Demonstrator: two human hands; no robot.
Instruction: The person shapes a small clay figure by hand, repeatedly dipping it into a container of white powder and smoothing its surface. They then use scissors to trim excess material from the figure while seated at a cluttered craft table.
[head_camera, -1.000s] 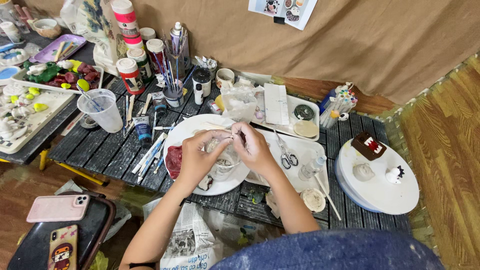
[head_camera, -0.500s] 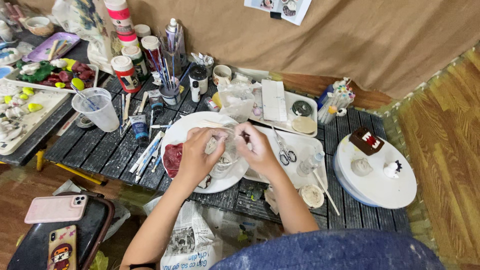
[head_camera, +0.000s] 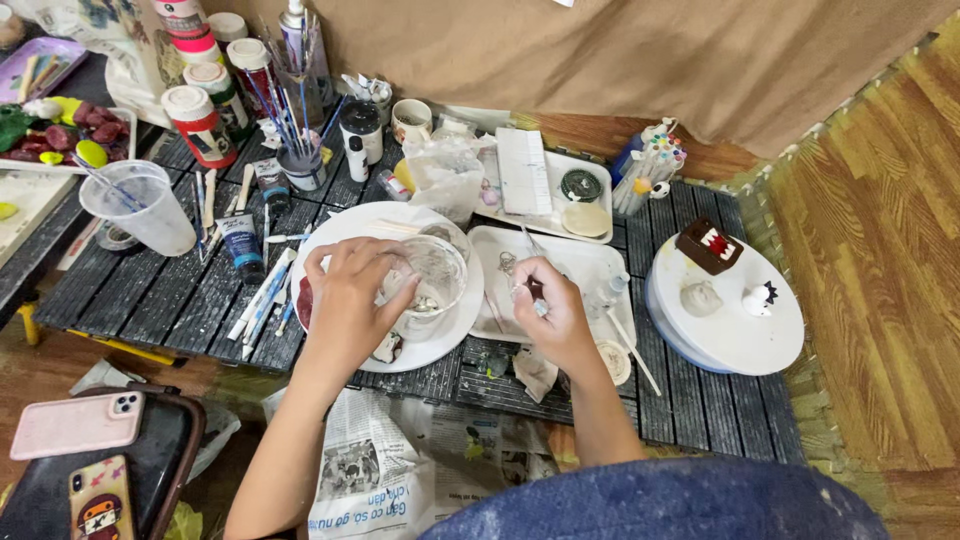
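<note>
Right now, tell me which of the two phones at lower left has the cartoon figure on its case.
The orange-cased phone, nearest the bottom edge. The other phone, just above it, has a plain pink case with no picture.

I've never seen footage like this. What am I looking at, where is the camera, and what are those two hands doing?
There is no machine here: these are a person's two bare hands, filmed from a camera worn on their head, looking down at a low dark slatted table.

The left hand grips a small clear plastic cup that sits on a round white plate. The right hand pinches a small thin tool; it is too small to tell what kind. It hovers over a white rectangular tray.

Around them lie craft supplies: red-labelled paint bottles, a jar of brushes, a large clear plastic cup, and a round white stand carrying small clay figures, one a brown block with teeth. Two phones rest at lower left, and newspaper lies by the person's lap.
</note>
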